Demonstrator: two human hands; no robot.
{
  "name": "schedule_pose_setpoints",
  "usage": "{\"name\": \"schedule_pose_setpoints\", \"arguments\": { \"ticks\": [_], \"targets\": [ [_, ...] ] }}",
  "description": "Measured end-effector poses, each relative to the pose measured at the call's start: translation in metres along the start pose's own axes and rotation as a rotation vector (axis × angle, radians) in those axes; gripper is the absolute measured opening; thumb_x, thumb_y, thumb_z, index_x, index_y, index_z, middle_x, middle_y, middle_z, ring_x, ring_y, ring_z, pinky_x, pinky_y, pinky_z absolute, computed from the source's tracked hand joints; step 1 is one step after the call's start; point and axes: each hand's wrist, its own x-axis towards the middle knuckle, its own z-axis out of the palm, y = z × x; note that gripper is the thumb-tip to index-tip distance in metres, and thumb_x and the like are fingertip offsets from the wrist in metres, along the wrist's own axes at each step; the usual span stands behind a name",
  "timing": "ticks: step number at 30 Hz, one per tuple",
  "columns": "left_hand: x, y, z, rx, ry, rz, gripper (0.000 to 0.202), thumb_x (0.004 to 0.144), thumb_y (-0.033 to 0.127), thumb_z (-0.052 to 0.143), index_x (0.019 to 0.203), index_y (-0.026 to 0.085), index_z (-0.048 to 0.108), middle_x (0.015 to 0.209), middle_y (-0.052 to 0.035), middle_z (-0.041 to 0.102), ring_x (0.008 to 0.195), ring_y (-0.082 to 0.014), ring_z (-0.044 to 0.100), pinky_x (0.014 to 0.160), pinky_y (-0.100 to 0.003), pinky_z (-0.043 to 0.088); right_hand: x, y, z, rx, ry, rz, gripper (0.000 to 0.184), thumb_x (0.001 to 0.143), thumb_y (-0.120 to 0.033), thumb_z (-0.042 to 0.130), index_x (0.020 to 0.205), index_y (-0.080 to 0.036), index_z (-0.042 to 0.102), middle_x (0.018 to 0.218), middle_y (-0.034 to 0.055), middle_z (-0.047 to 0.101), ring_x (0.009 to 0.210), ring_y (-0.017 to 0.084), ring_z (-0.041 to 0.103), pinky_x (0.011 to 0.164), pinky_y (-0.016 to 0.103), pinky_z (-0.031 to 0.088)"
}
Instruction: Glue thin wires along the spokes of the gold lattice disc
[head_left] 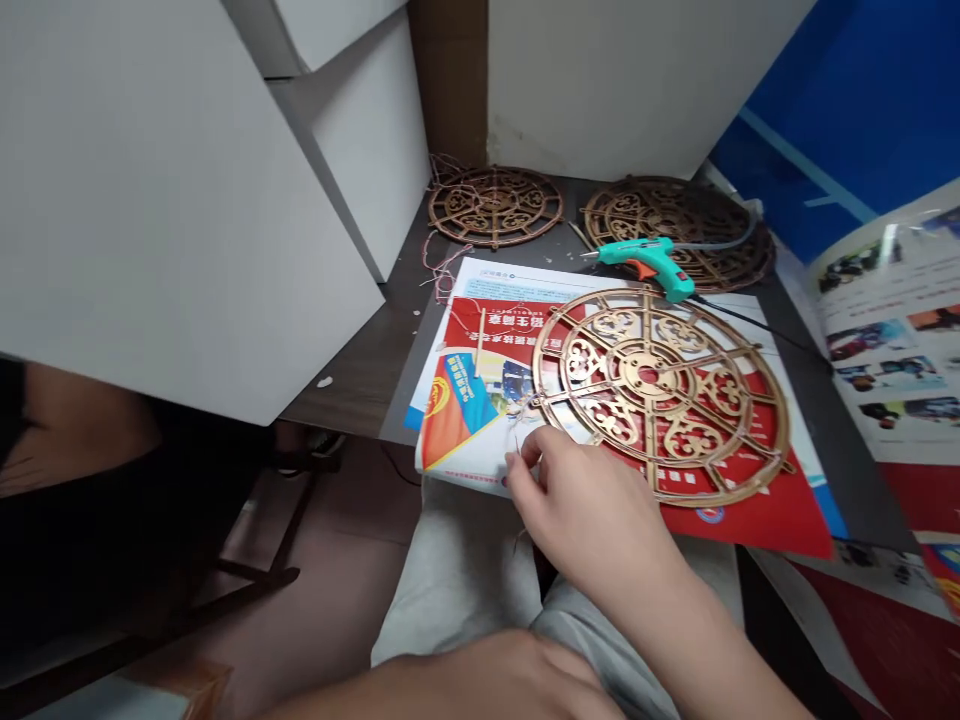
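Note:
A round golden lattice disc [660, 390] lies flat on a red and blue printed leaflet [469, 400] on a dark table. My right hand [585, 510] reaches to the disc's near left edge. Its fingertips are pinched together on a thin thread [517, 445] that leads to the disc's rim. My left hand [487, 680] rests low over my lap in grey trousers at the bottom of the view, and its fingers are hidden. A thin pale stick [480, 345] lies on the leaflet.
A teal glue gun [649, 262] with an orange trigger rests behind the golden disc, its cable running right. Two darker lattice discs [495, 205] [675, 225] lie at the back. White boxes [187, 200] stand left, glossy posters [892, 320] lie right.

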Motion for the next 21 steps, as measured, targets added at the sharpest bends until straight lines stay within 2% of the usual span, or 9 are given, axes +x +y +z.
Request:
{"name": "schedule_pose_setpoints", "arguments": {
  "ticks": [1,3,4,6,10,13,15,18,21],
  "targets": [
    [-0.005,0.000,-0.012,-0.079,0.070,0.050,0.021,0.112,0.029,0.061,0.097,0.020,0.072,0.099,0.0057,0.083,0.083,-0.0003,0.072,0.086,-0.005,0.054,-0.007,0.009,-0.003,0.090,0.005,-0.006,0.023,0.105,-0.036,0.054,0.090,-0.023,0.066,0.077,0.0047,0.075,0.069,0.022,0.071,0.056,0.032,0.027],
    [-0.015,0.003,-0.042,-0.375,0.380,-0.174,0.019,0.108,0.039,0.067,0.101,0.022,0.070,0.094,0.0058,0.083,0.079,-0.0047,0.073,0.078,-0.012,0.057,-0.022,0.033,-0.010,0.362,0.033,-0.027,0.025,0.104,-0.039,0.057,0.085,-0.023,0.062,0.073,0.0006,0.068,0.066,0.017,0.063,0.058,0.029,0.035],
    [-0.019,0.004,-0.058,-0.407,0.450,-0.311,0.014,0.110,0.037,0.065,0.113,0.024,0.070,0.103,0.0048,0.083,0.088,-0.0079,0.074,0.083,-0.017,0.058,-0.029,0.047,-0.015,0.508,0.048,-0.045,0.026,0.104,-0.040,0.057,0.085,-0.023,0.062,0.073,0.0001,0.066,0.067,0.015,0.060,0.058,0.027,0.039],
    [-0.024,-0.003,-0.088,-0.265,0.637,-0.374,0.014,0.108,0.030,0.065,0.121,0.026,0.070,0.107,0.0019,0.083,0.097,-0.0125,0.076,0.089,-0.023,0.059,-0.042,0.076,-0.026,0.707,0.088,-0.061,0.030,0.106,-0.043,0.060,0.085,-0.022,0.063,0.076,0.0000,0.063,0.071,0.014,0.058,0.061,0.024,0.044],
    [-0.003,-0.057,-0.131,0.011,0.521,-0.481,0.019,0.109,0.031,0.060,0.119,0.025,0.074,0.118,-0.0017,0.078,0.108,-0.0163,0.072,0.092,-0.031,0.058,-0.052,0.136,-0.047,0.808,0.211,-0.014,0.036,0.100,-0.051,0.073,0.082,-0.021,0.065,0.086,0.0033,0.068,0.080,0.014,0.061,0.069,0.021,0.050],
    [0.032,-0.116,-0.150,0.084,0.388,-0.524,0.028,0.109,0.037,0.058,0.126,0.022,0.075,0.126,-0.0072,0.073,0.118,-0.0255,0.069,0.101,-0.044,0.056,-0.047,0.179,-0.055,1.001,0.129,0.067,0.037,0.097,-0.055,0.077,0.085,-0.021,0.066,0.079,0.0031,0.071,0.076,0.014,0.065,0.072,0.023,0.053],
    [0.052,-0.147,-0.157,0.074,0.269,-0.493,0.028,0.108,0.034,0.058,0.126,0.023,0.075,0.124,-0.0063,0.073,0.112,-0.0245,0.070,0.094,-0.041,0.055,-0.043,0.202,-0.056,1.056,0.092,0.116,0.036,0.097,-0.055,0.076,0.087,-0.021,0.066,0.073,0.0021,0.069,0.069,0.013,0.064,0.069,0.022,0.052],
    [0.070,-0.174,-0.158,0.061,0.169,-0.422,0.022,0.106,0.027,0.060,0.117,0.023,0.079,0.114,-0.0045,0.074,0.107,-0.0230,0.069,0.092,-0.039,0.052,-0.039,0.226,-0.059,1.019,0.037,0.180,0.033,0.096,-0.053,0.078,0.090,-0.023,0.067,0.064,-0.0001,0.063,0.060,0.011,0.059,0.059,0.020,0.048],
    [0.070,-0.181,-0.150,0.040,0.145,-0.333,0.023,0.107,0.024,0.059,0.114,0.024,0.081,0.112,-0.0038,0.075,0.106,-0.0213,0.069,0.092,-0.037,0.052,-0.039,0.239,-0.067,0.905,-0.077,0.225,0.030,0.095,-0.054,0.079,0.093,-0.025,0.072,0.064,0.0003,0.062,0.056,0.012,0.057,0.051,0.020,0.046]
  ]
}}
